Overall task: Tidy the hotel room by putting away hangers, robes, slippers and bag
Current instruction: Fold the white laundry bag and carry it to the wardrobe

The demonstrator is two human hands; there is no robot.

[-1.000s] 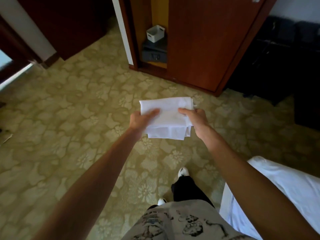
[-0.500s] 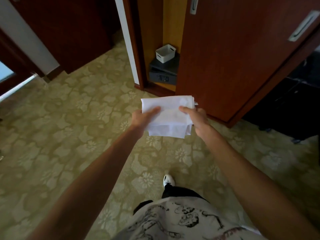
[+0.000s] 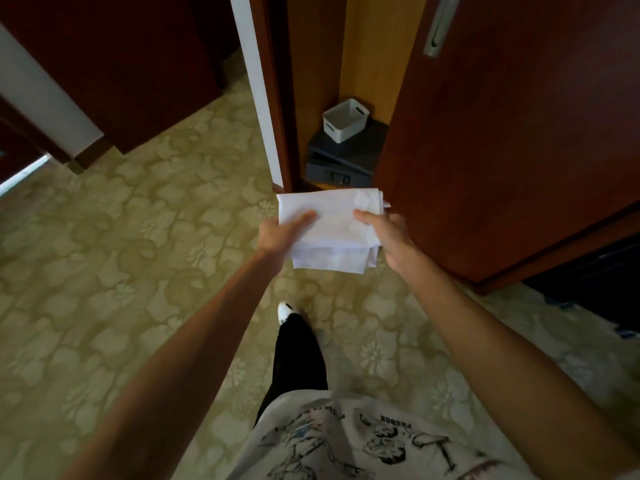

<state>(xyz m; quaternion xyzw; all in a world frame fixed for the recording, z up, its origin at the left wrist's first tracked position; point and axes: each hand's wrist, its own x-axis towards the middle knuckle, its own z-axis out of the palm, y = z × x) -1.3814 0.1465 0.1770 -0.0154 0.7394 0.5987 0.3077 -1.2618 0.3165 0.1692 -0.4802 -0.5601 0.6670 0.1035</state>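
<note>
Floor: patterned green-beige carpet with flower motifs, filled most of the view. Wardrobe door: dark red-brown wood, metal handle near its top left edge; stood to the right, leaving a narrow opening on its left. Inside the opening, yellow wood interior. Dark grey safe sat on the wardrobe bottom, a small white basket standing on top of it.

Folded white bag: held in the air between both hands, in front of the wardrobe opening, just below the safe as seen from the head camera; apart from the floor. Layered lower edges hung slightly uneven.

Left hand: gripped the bag's left edge, thumb laid across the top face, fingers underneath and hidden. Right hand: gripped the right edge, thumb on top, fingers curled beneath the cloth.

One white shoe and a black trouser leg stepped forward on the carpet. Printed white shirt at the bottom edge
</note>
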